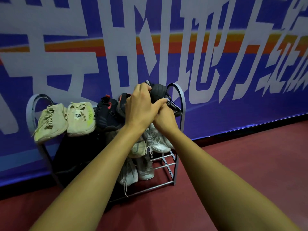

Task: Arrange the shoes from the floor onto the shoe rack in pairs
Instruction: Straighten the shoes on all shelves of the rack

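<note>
In the head view, both hands are at the right end of the top shelf of the shoe rack point(181, 104). The left hand point(140, 107) has its grip closed over a black shoe point(158, 93), with the fingers curled on its upper part. The shoe is raised a little above the top shelf, close to the right arch of the rack. The right hand point(164, 118) is just under the left one and meets the lower side of the dark shape. Its fingers are hidden, so I cannot tell if its grip is closed. On the top shelf, left of the hands, stands a dark pair with red details point(106, 112), and at the left end a beige pair point(80, 119). White sneakers point(157, 141) lie on the middle shelf.

I judge that the step in hand is placing the black shoe on the top shelf. The next move probably calls for lowering it flat into the place at the right end, without pushing the dark pair
</note>
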{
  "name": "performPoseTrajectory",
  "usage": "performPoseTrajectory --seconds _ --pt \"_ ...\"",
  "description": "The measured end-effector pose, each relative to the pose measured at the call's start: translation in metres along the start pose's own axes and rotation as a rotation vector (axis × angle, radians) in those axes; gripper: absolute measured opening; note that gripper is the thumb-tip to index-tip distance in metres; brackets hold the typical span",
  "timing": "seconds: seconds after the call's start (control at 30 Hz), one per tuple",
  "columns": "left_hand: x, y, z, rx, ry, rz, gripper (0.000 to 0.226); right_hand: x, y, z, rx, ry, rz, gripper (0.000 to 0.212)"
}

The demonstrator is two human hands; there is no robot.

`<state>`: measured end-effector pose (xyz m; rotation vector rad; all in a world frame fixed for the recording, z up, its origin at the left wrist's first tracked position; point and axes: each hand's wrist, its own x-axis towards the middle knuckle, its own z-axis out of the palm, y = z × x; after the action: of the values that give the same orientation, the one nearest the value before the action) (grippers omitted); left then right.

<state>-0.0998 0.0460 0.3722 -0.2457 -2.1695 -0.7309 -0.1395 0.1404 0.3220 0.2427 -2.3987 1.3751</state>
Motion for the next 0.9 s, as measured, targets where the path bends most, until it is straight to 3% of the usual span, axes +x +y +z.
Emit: performPoseTrajectory --seconds 0.1,0.27,0.53,0.7,0.9 --pt "-0.004 0.004 0.002 -0.035 -0.012 0.006 0.054 -0.001 0.003 0.007 0.127 0.069 0.027 0.004" --pt "0.004 -0.015 -0.008 -0.223 -0.174 0.059 0.034 0.001 0.003 0.013 0.427 0.027 0.076 0.042" --pt "-0.004 -0.072 0.005 -0.147 -0.308 -0.063 0.039 -0.001 0.008 0.0 0.904 0.059 0.283 0.035" --pt "0.003 -0.083 0.001 -0.187 -0.213 -0.161 0.05 0.002 0.002 -0.013 1.143 0.125 0.359 0.036" --pt "0.016 -0.091 -0.006 -0.432 -0.042 -0.544 0.045 0.003 0.004 -0.009 1.211 0.148 0.376 0.037"
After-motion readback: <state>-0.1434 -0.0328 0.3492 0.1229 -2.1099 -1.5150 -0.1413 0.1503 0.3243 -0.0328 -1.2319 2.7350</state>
